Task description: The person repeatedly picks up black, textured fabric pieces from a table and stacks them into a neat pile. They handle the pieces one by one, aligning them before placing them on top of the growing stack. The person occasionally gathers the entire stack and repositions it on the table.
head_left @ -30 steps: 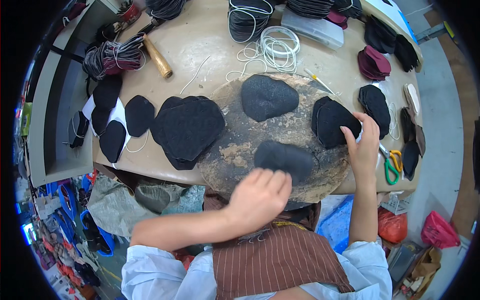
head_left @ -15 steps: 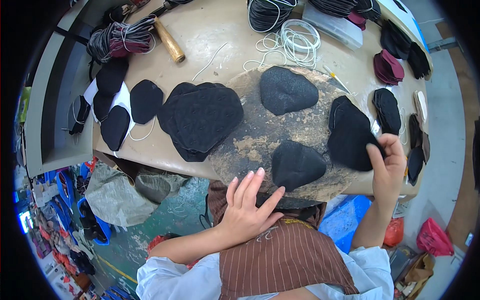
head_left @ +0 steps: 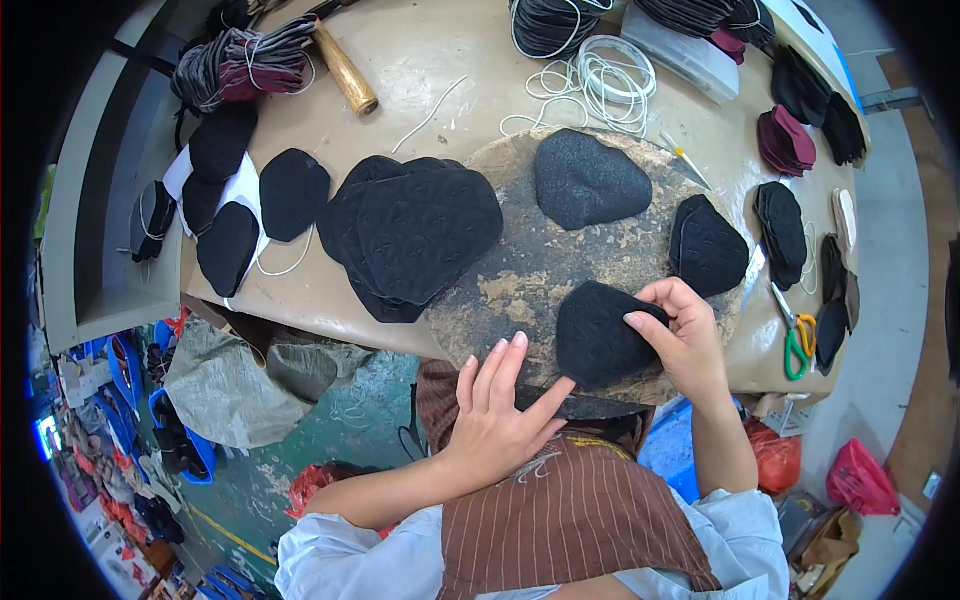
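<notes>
My right hand (head_left: 688,345) pinches the right edge of a black quilted fabric piece (head_left: 598,335) at the near side of a worn round board (head_left: 515,285). My left hand (head_left: 497,415) lies with its fingers spread at the board's near edge, the index fingertip at the piece's lower left corner. Whether another piece lies under it is hidden. Farther up on the board is a smooth dark piece (head_left: 590,180). A small stack of black quilted pieces (head_left: 710,245) sits at the board's right, and a larger stack (head_left: 430,230) overlaps its left side.
Scissors with green and orange handles (head_left: 798,340) lie at the right. White cord (head_left: 615,85) is coiled at the back, near a wooden-handled tool (head_left: 345,70). More black pieces (head_left: 295,195) lie at the left; maroon pieces (head_left: 786,140) stand at the far right.
My right hand has brought a black piece from the right stack to the near side of the board, where a smooth piece was showing. The scissors have come into sight. My left hand stays put.
</notes>
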`<act>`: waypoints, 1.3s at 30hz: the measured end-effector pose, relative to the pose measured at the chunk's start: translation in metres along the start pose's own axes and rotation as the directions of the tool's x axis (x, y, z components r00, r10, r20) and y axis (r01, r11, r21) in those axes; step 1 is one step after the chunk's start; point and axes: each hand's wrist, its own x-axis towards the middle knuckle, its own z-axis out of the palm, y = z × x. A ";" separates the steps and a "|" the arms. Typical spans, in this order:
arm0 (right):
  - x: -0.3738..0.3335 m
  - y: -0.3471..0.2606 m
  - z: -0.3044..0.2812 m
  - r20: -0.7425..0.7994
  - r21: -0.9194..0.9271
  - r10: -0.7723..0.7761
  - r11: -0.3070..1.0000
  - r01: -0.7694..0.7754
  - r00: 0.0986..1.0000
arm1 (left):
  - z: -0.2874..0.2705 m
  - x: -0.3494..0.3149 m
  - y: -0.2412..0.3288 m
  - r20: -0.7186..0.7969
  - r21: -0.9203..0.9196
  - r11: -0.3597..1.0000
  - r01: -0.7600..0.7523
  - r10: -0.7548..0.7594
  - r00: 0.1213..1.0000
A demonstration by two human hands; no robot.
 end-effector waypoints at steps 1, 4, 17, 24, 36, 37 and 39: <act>0.000 0.000 0.001 -0.004 -0.009 0.004 1.000 -0.004 1.000 | 0.000 0.000 0.000 0.002 -0.001 1.000 0.003 -0.003 1.000; -0.001 -0.001 0.002 -0.027 -0.070 -0.020 0.997 0.018 0.999 | -0.002 -0.001 -0.001 0.003 -0.018 1.000 0.003 -0.003 1.000; 0.000 0.003 0.005 -0.088 -0.219 -0.113 0.972 0.091 0.990 | -0.013 0.040 0.007 0.036 -0.049 0.984 -0.171 0.172 0.984; -0.009 -0.008 -0.008 -0.178 -0.242 0.060 0.965 -0.103 0.982 | -0.001 0.046 0.019 0.191 0.101 0.991 -0.093 0.072 0.979; -0.022 -0.024 -0.027 0.125 -0.356 -0.259 0.889 0.287 0.958 | -0.028 0.088 -0.003 -0.088 -0.434 0.901 0.016 -0.060 0.994; -0.026 -0.026 -0.027 0.158 -0.284 -0.317 0.892 0.350 0.935 | -0.033 0.084 -0.008 -0.080 -0.603 0.795 0.060 -0.135 0.988; -0.028 -0.025 -0.027 0.181 -0.222 -0.407 0.870 0.440 0.895 | -0.055 0.070 -0.012 -0.074 -0.789 0.601 0.128 -0.299 0.951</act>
